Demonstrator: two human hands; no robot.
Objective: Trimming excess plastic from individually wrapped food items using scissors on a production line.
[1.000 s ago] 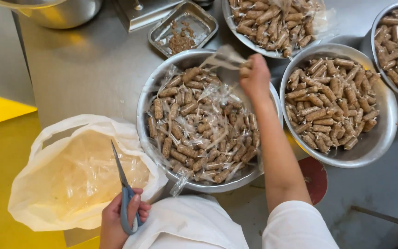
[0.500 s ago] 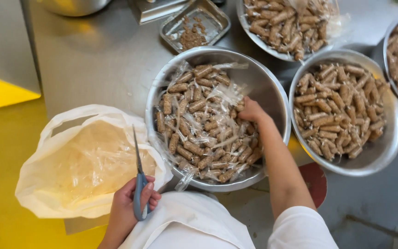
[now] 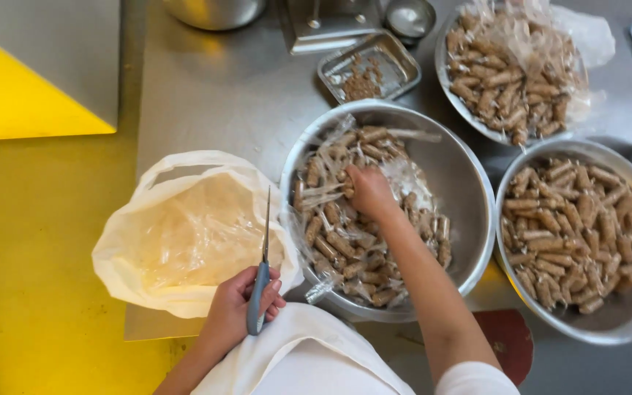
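Down in the middle steel bowl (image 3: 469, 190), the right hand (image 3: 369, 192) is curled closed around one of the wrapped brown rolls (image 3: 330, 245), fingers buried among clear film, so the exact grip is hard to tell. The left hand (image 3: 237, 307) stays low near the white apron (image 3: 309, 358), fist clamped on the grey handle of the scissors (image 3: 261, 281), blades closed and pointing up, away from the body. A white plastic bag (image 3: 184, 234) lies open just beside that hand, its mouth rolled wide and pale crumpled film inside. To the right, another bowl (image 3: 623, 307) holds bare rolls; a farther one (image 3: 448, 80) holds film-wrapped rolls. A small rectangular tray (image 3: 404, 66) carries crumbs. No labels show.
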